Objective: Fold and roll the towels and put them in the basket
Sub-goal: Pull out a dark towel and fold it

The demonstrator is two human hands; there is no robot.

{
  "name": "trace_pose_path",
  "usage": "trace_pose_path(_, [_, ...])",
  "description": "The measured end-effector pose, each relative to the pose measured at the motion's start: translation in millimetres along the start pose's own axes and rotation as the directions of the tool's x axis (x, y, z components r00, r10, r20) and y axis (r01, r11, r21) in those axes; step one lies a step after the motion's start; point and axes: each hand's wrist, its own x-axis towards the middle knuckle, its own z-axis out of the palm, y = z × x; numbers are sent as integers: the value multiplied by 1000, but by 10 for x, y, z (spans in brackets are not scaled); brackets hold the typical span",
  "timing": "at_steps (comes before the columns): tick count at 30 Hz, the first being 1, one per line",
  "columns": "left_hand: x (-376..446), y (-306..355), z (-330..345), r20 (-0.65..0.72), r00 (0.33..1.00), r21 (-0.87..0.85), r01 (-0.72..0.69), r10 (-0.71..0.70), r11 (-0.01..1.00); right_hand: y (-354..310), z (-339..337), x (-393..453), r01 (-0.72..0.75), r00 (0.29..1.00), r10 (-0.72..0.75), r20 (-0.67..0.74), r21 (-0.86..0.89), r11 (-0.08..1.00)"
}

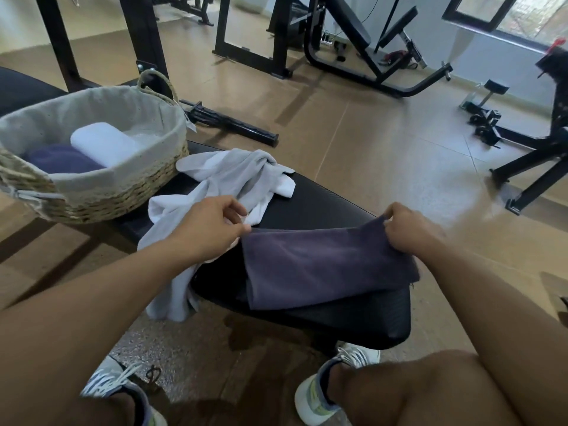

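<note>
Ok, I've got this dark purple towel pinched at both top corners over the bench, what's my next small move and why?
Probably lay it flat and start rolling. The purple towel already looks doubled, your left hand and right hand each pinch a top corner, and it hangs over the black bench. The basket already holds two rolls, while the white towels are still unfolded.

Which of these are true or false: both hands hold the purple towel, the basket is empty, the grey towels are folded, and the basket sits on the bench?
1. Both hands hold the purple towel. True: left hand and right hand pinch its far corners.
2. The basket is empty. False: it holds a white roll and a dark towel.
3. The grey towels are folded. False: they lie crumpled.
4. The basket sits on the bench. True.
</note>
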Motion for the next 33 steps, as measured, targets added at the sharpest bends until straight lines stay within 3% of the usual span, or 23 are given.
trace_pose_path(2, [-4, -16, -8, 12, 998, 119, -56, 55, 991, 17, 58, 29, -8, 1000, 9, 20, -65, 998])
trace_pose_path(4, [-19, 0, 14, 30, 994, 195, -110, 106, 975, 7, 108, 66, 54, 997, -58, -58, -80, 995])
trace_pose_path(7, [-22, 37, 54, 69, 987, 307, -160, 146, 938, -126, 188, 70, 348, 929, -339, -149, 44, 936])
trace_pose_path(10, [28, 9, 115, 153, 975, 468, -215, 161, 857, -290, 248, 61, 563, 825, -563, -57, -21, 826])
trace_pose_path(12, [65, 3, 146, 193, 970, 530, -230, 148, 816, -292, 226, 132, 553, 833, -554, -19, -42, 832])
trace_pose_path(16, [91, 59, 143, 207, 973, 519, -196, 100, 832, -60, 138, 275, 442, 896, -442, 27, -115, 890])
trace_pose_path(19, [75, 105, 148, 185, 967, 403, -237, 175, 884, 141, 124, 299, 361, 932, -359, 38, -73, 930])
trace_pose_path(23, [68, 144, 152, 62, 984, 213, -176, 167, 961, 272, 171, 326, 323, 946, -325, -7, 106, 940])
trace_pose_path(29, [155, 88, 252, 79, 991, 381, -130, 108, 916, 321, 223, 362, 313, 949, -315, -22, 197, 929])
trace_pose_path(33, [202, 199, 305, 210, 976, 626, -181, 60, 759, 265, 173, 449, 313, 942, -322, 89, 109, 944])
